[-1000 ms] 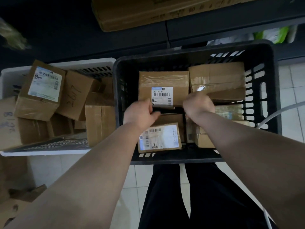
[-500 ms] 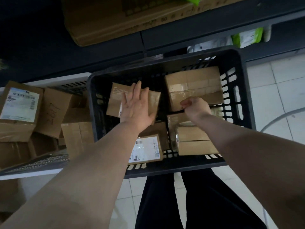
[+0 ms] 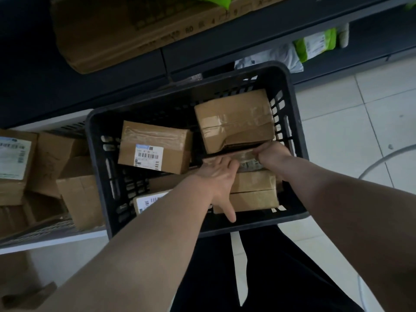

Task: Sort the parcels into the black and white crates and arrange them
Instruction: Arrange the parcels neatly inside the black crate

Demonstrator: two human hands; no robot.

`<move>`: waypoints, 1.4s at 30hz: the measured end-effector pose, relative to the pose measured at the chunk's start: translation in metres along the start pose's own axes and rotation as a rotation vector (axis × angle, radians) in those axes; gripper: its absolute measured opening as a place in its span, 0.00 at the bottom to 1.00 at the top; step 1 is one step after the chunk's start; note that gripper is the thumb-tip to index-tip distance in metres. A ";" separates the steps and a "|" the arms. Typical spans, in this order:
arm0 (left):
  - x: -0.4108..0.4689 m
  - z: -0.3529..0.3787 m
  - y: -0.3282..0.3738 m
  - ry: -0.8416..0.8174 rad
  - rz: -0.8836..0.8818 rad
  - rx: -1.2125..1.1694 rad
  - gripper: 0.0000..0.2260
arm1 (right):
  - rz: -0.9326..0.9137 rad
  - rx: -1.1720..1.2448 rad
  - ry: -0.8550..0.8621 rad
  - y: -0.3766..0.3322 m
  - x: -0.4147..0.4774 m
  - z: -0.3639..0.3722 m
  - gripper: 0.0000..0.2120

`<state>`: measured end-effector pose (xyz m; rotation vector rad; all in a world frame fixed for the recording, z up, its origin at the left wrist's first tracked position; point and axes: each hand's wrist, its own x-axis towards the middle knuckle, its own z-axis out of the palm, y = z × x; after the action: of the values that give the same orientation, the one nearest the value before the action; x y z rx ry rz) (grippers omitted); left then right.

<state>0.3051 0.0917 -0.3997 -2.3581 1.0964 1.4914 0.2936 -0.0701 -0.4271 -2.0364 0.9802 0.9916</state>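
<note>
a: how many crates?

b: two. the black crate in the middle, and the white crate touching its left side.

a: parcels in the black one?

b: i count six brown ones. a labelled box at the back left, a taped box at the back right, a low labelled parcel at the front left mostly hidden by the forearm, one more brown box just behind that arm, and on the right a front box with a flat parcel lying on top.

a: and the hands?

b: both on that flat parcel. the left hand lies on its near left end, fingers spread flat, thumb hanging down, not clamped. the right hand has its fingers curled over the right end, pinching it.

a: the white crate?

b: at least four brown boxes piled loosely, one with a white label at the far left edge.

a: anything else?

b: one big carton on the dark shelf above, and two green-and-white mailers to the right.
</note>
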 end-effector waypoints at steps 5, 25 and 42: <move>0.003 0.004 0.007 0.079 0.001 0.185 0.58 | 0.024 0.182 -0.059 0.006 -0.001 -0.003 0.15; 0.038 0.000 0.057 0.134 -0.341 -0.969 0.32 | -0.394 0.228 0.131 -0.003 -0.025 -0.054 0.23; -0.100 0.088 -0.078 0.087 -0.284 0.020 0.47 | -0.623 -0.657 -0.087 -0.049 -0.060 0.033 0.10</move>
<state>0.2665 0.2401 -0.3797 -2.4599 0.7480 1.2843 0.2975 0.0012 -0.3817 -2.5471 -0.0892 1.1106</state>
